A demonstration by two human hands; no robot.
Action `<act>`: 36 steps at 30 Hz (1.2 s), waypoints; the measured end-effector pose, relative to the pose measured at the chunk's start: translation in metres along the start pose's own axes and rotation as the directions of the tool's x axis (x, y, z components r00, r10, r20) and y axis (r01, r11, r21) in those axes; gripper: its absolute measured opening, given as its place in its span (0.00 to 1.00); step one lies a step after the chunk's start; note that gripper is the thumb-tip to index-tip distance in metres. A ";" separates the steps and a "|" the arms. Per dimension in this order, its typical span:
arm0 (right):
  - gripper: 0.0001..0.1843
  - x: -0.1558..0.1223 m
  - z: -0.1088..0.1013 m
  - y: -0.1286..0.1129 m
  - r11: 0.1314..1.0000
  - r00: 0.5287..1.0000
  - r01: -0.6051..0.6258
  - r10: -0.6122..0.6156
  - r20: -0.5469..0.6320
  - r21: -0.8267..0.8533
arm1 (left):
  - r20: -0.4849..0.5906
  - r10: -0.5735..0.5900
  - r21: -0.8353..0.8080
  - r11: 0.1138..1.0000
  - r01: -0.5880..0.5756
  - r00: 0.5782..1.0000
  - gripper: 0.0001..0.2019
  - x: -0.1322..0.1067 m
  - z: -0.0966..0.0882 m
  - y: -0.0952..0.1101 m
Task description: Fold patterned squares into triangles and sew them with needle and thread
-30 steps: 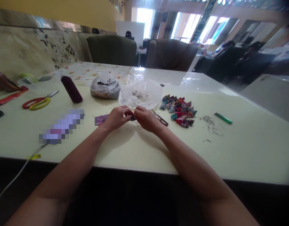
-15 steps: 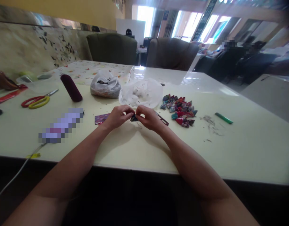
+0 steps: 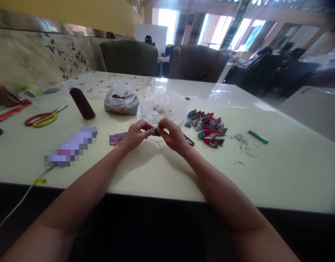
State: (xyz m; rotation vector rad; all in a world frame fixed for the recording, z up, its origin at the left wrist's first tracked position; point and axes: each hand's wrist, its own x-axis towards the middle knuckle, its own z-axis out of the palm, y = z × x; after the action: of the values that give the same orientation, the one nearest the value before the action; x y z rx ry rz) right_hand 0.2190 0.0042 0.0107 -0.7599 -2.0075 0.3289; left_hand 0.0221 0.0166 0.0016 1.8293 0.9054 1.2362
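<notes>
Between my two hands is a small dark piece of fabric (image 3: 156, 132), pinched from both sides above the table. My left hand (image 3: 136, 135) has thumb and fingers closed on its left end. The fingers of my right hand (image 3: 171, 135) grip the right end. A loose thread (image 3: 158, 144) trails below it. Beside my left hand lies a purple patterned cloth piece (image 3: 117, 138). Partly hidden behind my right hand is a dark reddish flat tool (image 3: 189, 140). Just past my hands, white stuffing (image 3: 160, 107) rests on a spread plastic bag (image 3: 178, 105).
Several small patterned fabric pieces (image 3: 207, 127) lie in rows at right, near a green tube-like item (image 3: 258, 137) and thread scraps (image 3: 242, 143). Scissors (image 3: 42, 119), a maroon cylinder (image 3: 82, 103), a blurred-out device (image 3: 70, 147) and a tied-looking plastic bag (image 3: 121, 102) stand at left.
The dark fabric has been tilted and raised slightly between my fingertips, showing a bluish face. Both hands stay in nearly the same place, and the camera view has shifted slightly.
</notes>
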 end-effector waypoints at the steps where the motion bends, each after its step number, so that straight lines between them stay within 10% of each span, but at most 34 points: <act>1: 0.06 0.000 0.000 -0.001 1.000 1.000 0.000 0.000 -0.001 -0.001 | -0.007 -0.009 -0.024 1.000 0.009 1.000 0.11 0.000 0.001 0.000; 11: 0.05 -0.001 0.006 -0.002 0.996 0.997 -0.059 0.061 -0.038 0.069 | 0.014 -0.124 -0.315 0.941 0.122 0.992 0.12 -0.007 0.012 0.005; 29: 0.06 0.002 0.006 -0.007 0.957 0.960 -0.281 0.280 0.026 0.075 | -0.092 -0.163 -0.326 0.937 0.125 0.982 0.11 -0.010 0.023 0.005; 36: 0.05 -0.001 0.014 0.004 0.878 0.939 -0.335 0.339 0.049 0.342 | -0.099 -0.150 -0.350 0.931 0.107 0.984 0.13 -0.008 0.022 0.002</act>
State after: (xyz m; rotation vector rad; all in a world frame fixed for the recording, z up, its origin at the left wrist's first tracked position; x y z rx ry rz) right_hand 0.2092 0.0072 0.0007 -0.8784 -1.7317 0.8574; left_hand 0.0411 0.0043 -0.0061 1.4092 0.8034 1.3414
